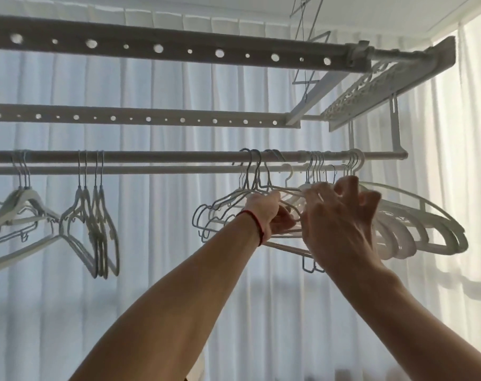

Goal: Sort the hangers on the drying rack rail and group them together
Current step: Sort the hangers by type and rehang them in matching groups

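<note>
Hangers (267, 193): three clusters (rail (151, 156)), both hands gripping.

View from a head-worn camera, tilted upward toward an overhead drying rack.

There is only one view, wide-angle, looking up and forward from below the rail (151, 156), which crosses the frame from left to right at about mid-height. Two perforated bars (157, 48) of the rack sit higher in the frame, seen from underneath. White curtains (179, 92) fill the background, backlit. Both forearms rise from the bottom edge toward the centre-right, so the left hand (264, 210) and right hand (341, 213) are near the lens, with hangers (96, 224) along the rail just beyond them. Straight lines bow slightly at the edges.
</note>
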Tool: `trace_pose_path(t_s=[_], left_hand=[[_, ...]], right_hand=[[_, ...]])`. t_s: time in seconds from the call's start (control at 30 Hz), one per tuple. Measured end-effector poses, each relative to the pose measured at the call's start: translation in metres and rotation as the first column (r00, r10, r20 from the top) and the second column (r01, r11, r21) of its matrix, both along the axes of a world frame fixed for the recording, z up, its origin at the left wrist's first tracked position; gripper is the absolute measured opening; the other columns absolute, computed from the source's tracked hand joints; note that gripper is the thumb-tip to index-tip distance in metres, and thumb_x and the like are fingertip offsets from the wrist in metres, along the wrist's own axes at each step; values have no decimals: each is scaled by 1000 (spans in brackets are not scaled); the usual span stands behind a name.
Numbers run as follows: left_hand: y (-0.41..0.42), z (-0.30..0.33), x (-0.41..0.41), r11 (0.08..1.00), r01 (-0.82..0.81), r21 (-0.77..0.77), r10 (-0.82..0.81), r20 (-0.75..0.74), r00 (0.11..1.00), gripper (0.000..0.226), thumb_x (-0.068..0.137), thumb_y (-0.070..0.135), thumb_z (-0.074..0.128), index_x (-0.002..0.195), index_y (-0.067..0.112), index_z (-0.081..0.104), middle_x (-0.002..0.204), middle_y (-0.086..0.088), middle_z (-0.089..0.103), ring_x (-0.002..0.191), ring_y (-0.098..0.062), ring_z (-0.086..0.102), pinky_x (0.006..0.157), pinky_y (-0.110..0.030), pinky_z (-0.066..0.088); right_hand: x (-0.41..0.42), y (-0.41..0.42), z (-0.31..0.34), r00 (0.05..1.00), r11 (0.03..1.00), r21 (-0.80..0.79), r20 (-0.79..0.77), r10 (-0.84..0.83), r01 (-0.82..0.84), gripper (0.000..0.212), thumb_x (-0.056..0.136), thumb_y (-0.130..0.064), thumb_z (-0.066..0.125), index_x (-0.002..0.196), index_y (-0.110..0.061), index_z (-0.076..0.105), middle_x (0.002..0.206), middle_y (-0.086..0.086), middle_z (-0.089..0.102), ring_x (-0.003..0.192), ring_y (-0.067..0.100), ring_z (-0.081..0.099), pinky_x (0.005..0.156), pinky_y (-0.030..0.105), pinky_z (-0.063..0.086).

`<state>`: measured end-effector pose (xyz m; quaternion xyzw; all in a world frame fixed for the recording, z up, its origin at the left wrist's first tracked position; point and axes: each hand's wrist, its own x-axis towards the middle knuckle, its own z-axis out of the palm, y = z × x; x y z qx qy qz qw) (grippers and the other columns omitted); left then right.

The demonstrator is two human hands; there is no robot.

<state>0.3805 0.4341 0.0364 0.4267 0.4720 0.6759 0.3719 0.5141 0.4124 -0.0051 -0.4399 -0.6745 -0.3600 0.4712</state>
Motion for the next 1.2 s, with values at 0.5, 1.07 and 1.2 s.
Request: trace_pose_path(t_s=[0.5, 1.07, 1.2], left_hand=[[-44, 27, -57, 993, 29, -117, -45, -136, 990, 13, 103, 9, 47, 94, 1, 53, 75, -15, 59, 55, -22, 64, 54, -31, 60], [-51, 14, -66, 994, -52, -101, 29, -219, 975, 19, 101, 22, 55, 98, 4, 63, 80, -11, 55, 62, -18, 53, 58, -28, 52], [-62, 6, -74, 995, -46, -93, 28, -184, 983, 22, 100, 19, 58, 105, -1, 65, 97, -20, 64, 76, -26, 65, 61, -31, 61]], right_hand=[[-26, -37, 22, 553, 513, -209, -371, 746, -832, 42, 100, -11, 55, 142, -17, 53, 125, 0, 68, 107, 15, 68, 92, 27, 53], [-36, -22, -29, 257, 56, -277, -773, 580, -959, 35, 106, -35, 40, 107, -19, 71, 93, 5, 78, 95, 25, 70, 94, 47, 52], [-45, -29, -23, 253, -17, -335, -742, 621, -942, 38, 105, -43, 44, 106, -19, 74, 99, 8, 74, 87, 25, 72, 86, 46, 57]])
